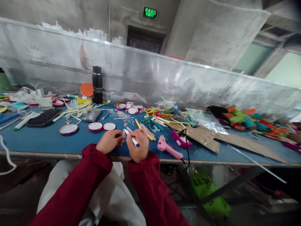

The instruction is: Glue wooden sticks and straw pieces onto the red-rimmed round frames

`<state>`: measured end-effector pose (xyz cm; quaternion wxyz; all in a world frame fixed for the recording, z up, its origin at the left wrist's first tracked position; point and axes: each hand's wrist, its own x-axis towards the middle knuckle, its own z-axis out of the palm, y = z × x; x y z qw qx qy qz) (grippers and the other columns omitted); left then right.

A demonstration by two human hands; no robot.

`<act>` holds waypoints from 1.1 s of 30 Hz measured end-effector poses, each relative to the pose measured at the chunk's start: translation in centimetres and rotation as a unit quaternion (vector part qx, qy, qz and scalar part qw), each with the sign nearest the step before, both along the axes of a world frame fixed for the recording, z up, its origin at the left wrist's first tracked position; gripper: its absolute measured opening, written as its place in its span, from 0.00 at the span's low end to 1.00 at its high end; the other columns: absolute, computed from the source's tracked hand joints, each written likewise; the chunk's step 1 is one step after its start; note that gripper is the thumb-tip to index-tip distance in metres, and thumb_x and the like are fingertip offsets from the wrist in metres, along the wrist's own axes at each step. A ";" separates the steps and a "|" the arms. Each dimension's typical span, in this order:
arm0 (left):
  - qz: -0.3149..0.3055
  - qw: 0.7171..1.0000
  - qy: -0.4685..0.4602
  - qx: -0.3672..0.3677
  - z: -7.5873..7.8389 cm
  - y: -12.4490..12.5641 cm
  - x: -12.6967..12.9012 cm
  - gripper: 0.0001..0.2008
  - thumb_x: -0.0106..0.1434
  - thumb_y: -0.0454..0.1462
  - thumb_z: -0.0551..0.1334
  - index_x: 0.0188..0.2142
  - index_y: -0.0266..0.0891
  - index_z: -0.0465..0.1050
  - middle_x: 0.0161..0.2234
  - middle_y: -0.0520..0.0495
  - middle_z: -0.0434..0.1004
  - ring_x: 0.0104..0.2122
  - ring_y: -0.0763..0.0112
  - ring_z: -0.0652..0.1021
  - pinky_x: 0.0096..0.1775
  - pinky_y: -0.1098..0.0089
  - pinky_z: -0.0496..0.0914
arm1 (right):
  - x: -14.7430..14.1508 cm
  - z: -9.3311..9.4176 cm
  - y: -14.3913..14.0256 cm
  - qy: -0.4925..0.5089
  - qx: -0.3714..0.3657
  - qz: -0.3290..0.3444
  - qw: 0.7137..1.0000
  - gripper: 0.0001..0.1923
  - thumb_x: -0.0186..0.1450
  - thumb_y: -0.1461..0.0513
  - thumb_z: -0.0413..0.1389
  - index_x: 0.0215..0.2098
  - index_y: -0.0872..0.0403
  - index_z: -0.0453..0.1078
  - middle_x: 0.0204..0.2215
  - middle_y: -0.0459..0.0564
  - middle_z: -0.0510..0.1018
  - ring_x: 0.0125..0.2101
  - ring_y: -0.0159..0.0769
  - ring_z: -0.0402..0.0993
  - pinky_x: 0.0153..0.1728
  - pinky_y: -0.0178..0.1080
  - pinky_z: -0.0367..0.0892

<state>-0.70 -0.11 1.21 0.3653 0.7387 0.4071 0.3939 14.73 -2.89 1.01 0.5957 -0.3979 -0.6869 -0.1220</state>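
Observation:
My left hand (110,141) is closed in a pinch near the table's front edge, holding a small light wooden stick (124,128) upright. Beside it, my right hand (138,145) grips a white marker (133,139) with a dark blue end; its other end points at the stick. Whether the marker touches the stick I cannot tell. Several coloured pens (146,130) lie just beyond my right hand. Two round red-rimmed lids (95,126) rest behind my left hand, with another lid (68,129) farther left.
A pink glue gun (168,147) with a black cord and a purple box (181,139) lie to the right. Cardboard (202,139) and tangled coloured strips are behind them. A black bottle (97,84) stands near the perforated screen; a dark phone (44,117) lies left.

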 end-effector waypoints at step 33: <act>-0.001 1.000 -0.014 -0.008 0.1 -0.1 0.1 0.14 0.61 0.45 0.60 0.24 0.39 0.67 0.20 0.53 0.72 0.22 0.71 0.74 0.29 0.71 0.67 | 0.1 0.0 -0.2 0.000 -0.019 -0.023 1.000 0.11 0.65 0.63 0.53 0.24 0.51 0.63 0.20 0.42 0.70 0.26 0.33 0.66 0.46 0.41 0.64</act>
